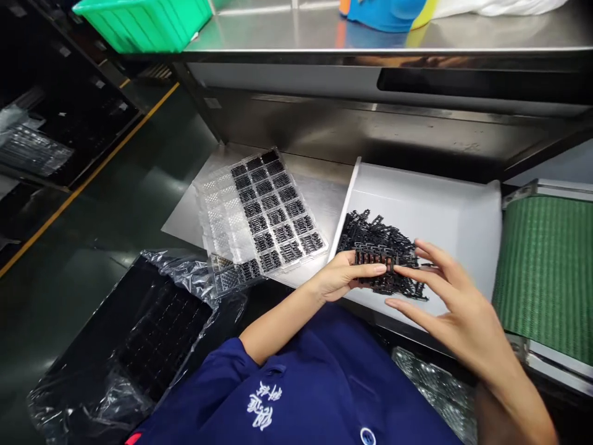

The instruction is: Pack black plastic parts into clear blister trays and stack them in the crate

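Note:
My left hand (347, 274) is closed around a row of small black slotted parts (370, 259), its thumb lying along the top. Close to the right end of that row, my right hand (445, 293) has its fingers spread, an index fingertip at or near the row's edge. Beneath and behind both hands, a heap of loose black parts (361, 228) lies in a white bin (435, 198). To the left, a clear compartment tray (222, 216) holds black parts in its right-hand columns, while its left columns show bare plastic.
A green conveyor belt (546, 272) runs at the right. Above is a metal shelf (287, 31) with a green basket (148, 25) and a blue item (389, 13). Black trays in clear plastic (157, 327) lie at lower left.

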Tool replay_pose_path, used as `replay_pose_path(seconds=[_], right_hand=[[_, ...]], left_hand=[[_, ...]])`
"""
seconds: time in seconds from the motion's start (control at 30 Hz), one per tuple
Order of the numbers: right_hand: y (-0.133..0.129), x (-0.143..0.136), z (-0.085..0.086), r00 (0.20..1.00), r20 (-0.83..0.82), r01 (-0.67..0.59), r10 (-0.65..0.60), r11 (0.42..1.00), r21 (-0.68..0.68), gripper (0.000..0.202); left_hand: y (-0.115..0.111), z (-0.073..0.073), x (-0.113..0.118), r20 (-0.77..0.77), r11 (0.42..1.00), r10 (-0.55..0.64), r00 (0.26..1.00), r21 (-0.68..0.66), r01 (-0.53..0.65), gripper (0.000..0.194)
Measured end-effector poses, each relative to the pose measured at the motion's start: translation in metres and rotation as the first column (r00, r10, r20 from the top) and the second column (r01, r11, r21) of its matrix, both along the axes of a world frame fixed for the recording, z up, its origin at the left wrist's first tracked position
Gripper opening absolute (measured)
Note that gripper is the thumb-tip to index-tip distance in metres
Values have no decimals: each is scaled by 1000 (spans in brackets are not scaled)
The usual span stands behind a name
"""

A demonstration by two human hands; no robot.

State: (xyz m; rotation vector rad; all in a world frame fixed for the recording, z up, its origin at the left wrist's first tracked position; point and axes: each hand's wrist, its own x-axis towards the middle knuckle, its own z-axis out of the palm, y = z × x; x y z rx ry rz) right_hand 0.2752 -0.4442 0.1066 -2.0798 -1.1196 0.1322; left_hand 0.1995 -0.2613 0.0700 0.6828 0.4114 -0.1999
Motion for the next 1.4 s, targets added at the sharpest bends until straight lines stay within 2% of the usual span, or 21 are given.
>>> replay_pose_path(seconds=[0.1,0.2,0.3,0.57,0.67,0.7,0.77,0.83,0.87,0.93,1.0,1.07,1.13,1.27,1.33,1.4], right_hand=[[14,2,2,989,29,-143,143,990,-6,31],[31,-3,-4,988,-73,-133,138,989,70,45],[51,-11,-12,978,-126,-151,168,979,136,57],[103,-24,-19,959,-108,-257,263,964,64,50],[123,-31,-26,906,-280,-302,317,948,97,48],[130,-35,-30,864,-387,-288,321,947,142,46],[145,-43,-42,768,-590,-145,249,965,219,40],[159,-52,-57,667,-731,29,145,975,220,36],[166,-56,-64,625,-773,69,114,977,200,37],[178,-64,-77,536,-834,14,131,986,163,40],[189,-71,-87,433,-879,-139,200,978,154,41],[198,-81,-92,338,-907,-279,250,947,157,44],[208,-92,-94,292,-911,-395,292,904,163,54],[226,-114,-103,317,-879,-519,355,841,152,65],[236,-120,-112,361,-853,-554,377,822,129,67],[250,-122,-125,430,-805,-587,409,804,95,69]], left_hand=[[17,-1,-14,-7,998,-28,1000,-51,28,52],[31,-2,-27,4,994,14,1000,-111,-14,56],[44,-2,-39,-2,992,53,999,-116,-53,56],[83,-8,-73,-15,995,77,997,-66,-78,59],[94,-12,-85,8,988,147,989,-58,-146,62],[97,-14,-90,9,983,177,984,-49,-177,63],[102,-16,-98,14,970,244,970,-3,-244,64],[107,-18,-108,48,948,303,952,91,-306,64],[110,-19,-114,75,933,321,944,147,-329,64],[116,-20,-127,139,894,331,933,270,-357,65],[123,-22,-144,199,830,294,935,433,-352,61],[130,-25,-161,201,713,242,949,627,-314,60],[136,-30,-179,139,573,198,970,786,-229,67],[146,-46,-205,19,347,161,987,935,-74,96],[153,-56,-212,-5,296,155,988,954,-41,102],[160,-68,-218,-39,302,171,985,953,-14,105]])
